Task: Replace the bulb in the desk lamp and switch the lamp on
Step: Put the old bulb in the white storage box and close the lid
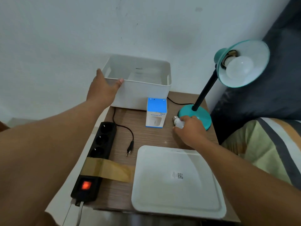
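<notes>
A teal desk lamp (194, 114) stands at the table's far right, its shade (254, 72) tilted toward me with a white bulb (239, 67) in the socket, unlit. My right hand (190, 131) rests on the table beside the lamp base, fingers closed around a second white bulb (178, 122) whose screw cap points left. My left hand (104, 87) lies on the near left rim of a white plastic bin (146, 88), thumb over the edge, fingers spread. The lamp's black plug (130, 148) lies loose on the table, next to a black power strip (97, 154).
The strip's red switch (85, 185) glows; brown tape (110, 170) holds it down. A blue and white box (156, 112) stands mid-table. A white lid (177, 181) lies at the front right. A wall is behind, bedding (260, 144) to the right.
</notes>
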